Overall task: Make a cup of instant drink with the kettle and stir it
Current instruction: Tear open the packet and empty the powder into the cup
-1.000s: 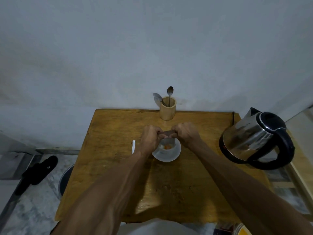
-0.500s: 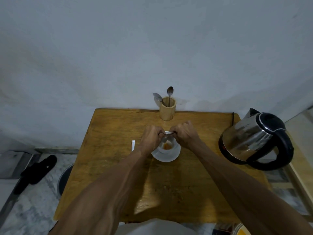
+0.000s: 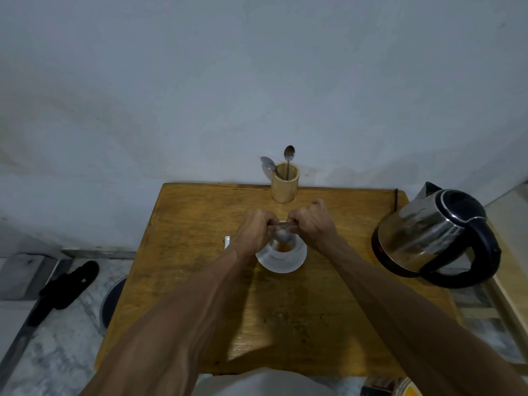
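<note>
Both hands pinch a small sachet point(image 3: 281, 223) between them, left hand point(image 3: 254, 230) and right hand point(image 3: 310, 225) closed on its ends, directly above the white cup point(image 3: 283, 247) on its saucer point(image 3: 281, 265); the kettle point(image 3: 434, 235) stands far right.

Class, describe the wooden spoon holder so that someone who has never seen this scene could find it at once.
Start at the wooden table against the pale wall. At the middle of its far edge, beyond the left hand and right hand, stands the wooden spoon holder. It is the only upright, pale wooden cylinder, with two metal spoons sticking out, unlike the shiny steel kettle at the right.
</note>
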